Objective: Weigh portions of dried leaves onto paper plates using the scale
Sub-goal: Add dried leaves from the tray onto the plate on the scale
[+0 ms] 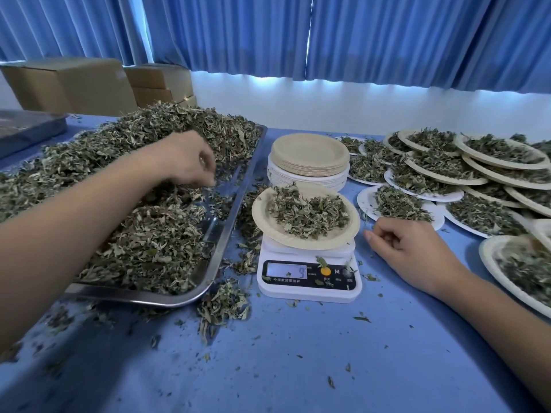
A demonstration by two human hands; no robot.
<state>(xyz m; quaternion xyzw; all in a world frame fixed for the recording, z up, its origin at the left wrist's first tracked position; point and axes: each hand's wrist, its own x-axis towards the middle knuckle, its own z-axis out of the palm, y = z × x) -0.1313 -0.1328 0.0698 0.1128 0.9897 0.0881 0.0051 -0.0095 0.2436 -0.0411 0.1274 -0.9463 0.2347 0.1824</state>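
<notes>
One tan paper plate [268, 225] heaped with dried green leaves [307, 213], up on the white digital scale [308, 289], between both hands. Left hand [185, 160] out over the steel tray [179, 300], fingers [205, 177] curled down into the pile [149, 242]. Holding any? Cannot tell. Right hand [408, 248] nearer, just beside the scale, loosely curled, empty, resting on the blue table [298, 359].

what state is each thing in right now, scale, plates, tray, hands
scale: on, display lit, a 9 showing
plate on scale: loaded with dried leaves
plate stack: empty
metal tray: heaped with leaves, some spilled over its edge
filled plates: loaded, overlapping
left hand: fingers curled down into tray leaves, grip unclear
right hand: loosely curled, resting on table, holding nothing
</notes>
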